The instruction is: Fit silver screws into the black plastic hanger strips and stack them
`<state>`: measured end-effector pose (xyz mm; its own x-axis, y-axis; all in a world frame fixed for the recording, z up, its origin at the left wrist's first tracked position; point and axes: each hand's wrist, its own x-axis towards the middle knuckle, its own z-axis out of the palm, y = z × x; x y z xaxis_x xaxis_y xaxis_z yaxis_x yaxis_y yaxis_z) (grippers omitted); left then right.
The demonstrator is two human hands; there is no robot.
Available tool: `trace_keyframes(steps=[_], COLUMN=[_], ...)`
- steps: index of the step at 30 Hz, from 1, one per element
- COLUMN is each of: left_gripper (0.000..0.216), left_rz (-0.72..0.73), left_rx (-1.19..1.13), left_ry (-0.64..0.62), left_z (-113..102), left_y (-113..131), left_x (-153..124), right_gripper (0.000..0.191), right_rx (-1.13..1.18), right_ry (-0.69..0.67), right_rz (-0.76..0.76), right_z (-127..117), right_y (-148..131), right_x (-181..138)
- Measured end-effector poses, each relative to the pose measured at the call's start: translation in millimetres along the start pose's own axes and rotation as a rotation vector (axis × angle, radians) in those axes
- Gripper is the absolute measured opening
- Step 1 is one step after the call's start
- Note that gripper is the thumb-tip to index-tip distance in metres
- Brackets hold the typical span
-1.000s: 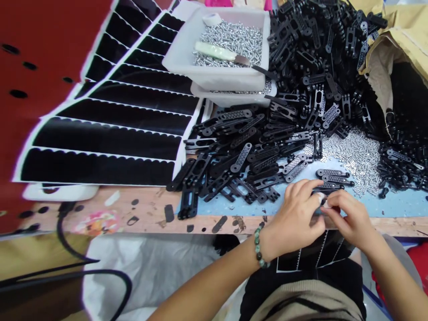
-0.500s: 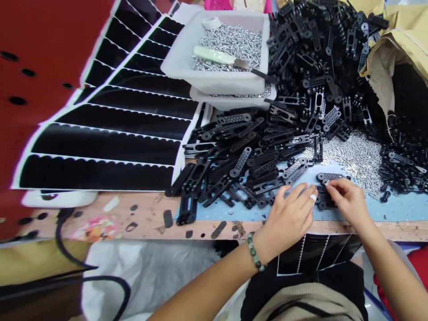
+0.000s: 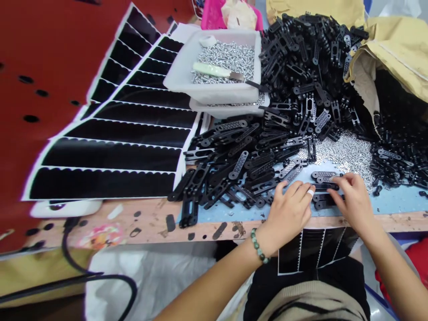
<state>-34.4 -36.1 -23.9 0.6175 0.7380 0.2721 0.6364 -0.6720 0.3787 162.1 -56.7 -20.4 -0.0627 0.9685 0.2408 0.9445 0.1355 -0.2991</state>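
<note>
Several black plastic links lie side by side on the blue mat between my hands. My left hand, with a white band on one finger, rests at their left ends, its fingers stretched and thumb apart. At the right end, my right hand has its thumb and forefinger on either side of a black link. A patterned black link lies just beyond it, near the forefinger. My fingers partly hide the ends of these links.
A large heap of black links rises behind. Loose metal pins lie beyond my right hand. A white bin holds more pins and a green-handled knife. Black label sheets lie left; a paper sack stands right.
The view has shifted slightly. My right thumb and forefinger have spread further apart around the link's right end. My left hand stays at the left ends of the links.
</note>
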Motion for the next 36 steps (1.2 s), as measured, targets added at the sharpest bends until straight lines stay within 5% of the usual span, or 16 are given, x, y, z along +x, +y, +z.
trace_keyframes(steps=[3, 8, 12, 14, 17, 24, 27, 30, 32, 36], left_gripper=[0.033, 0.029, 0.002, 0.008, 0.014, 0.021, 0.017, 0.013, 0.023, 0.030], left_rz=[0.000, 0.140, 0.138, 0.189, 0.316, 0.317, 0.236, 0.076, -0.003, -0.053], left_rx=[-0.039, -0.252, -0.231, -0.303, -0.493, -0.577, -0.461, -0.395, -0.472, -0.857], left_ry=[0.009, -0.189, -0.399, -0.515, -0.653, -0.696, -0.659, -0.479, -0.374, -0.412], left_z=[-5, 8, 26, 30, 29, 27, 21, 8, -3, -12], left_y=[9, 49, 67, 68, 65, 63, 58, 56, 60, 68], left_x=[0, -4, 3, 10, 20, 20, 15, 10, 9, 12], right_gripper=[0.021, 0.027, 0.023, 0.046, 0.064, 0.027, 0.026, 0.026, 0.020, 0.033], right_rx=[0.069, 0.333, 0.353, 0.273, 0.305, 0.667, 0.699, 0.626, 0.568, 0.409], right_ry=[0.029, 0.367, 0.180, 0.176, 0.151, 0.085, 0.152, 0.276, 0.360, 0.345], right_rz=[-0.086, -0.013, 0.173, 0.301, 0.353, 0.341, 0.526, 0.618, 0.514, 0.198], right_z=[-16, -47, -30, -12, 9, 11, 0, -15, -22, -24], right_y=[4, 6, 3, 1, -4, 3, 20, 32, 30, 6], right_x=[-18, -91, -147, -159, -163, -161, -161, -152, -138, -97])
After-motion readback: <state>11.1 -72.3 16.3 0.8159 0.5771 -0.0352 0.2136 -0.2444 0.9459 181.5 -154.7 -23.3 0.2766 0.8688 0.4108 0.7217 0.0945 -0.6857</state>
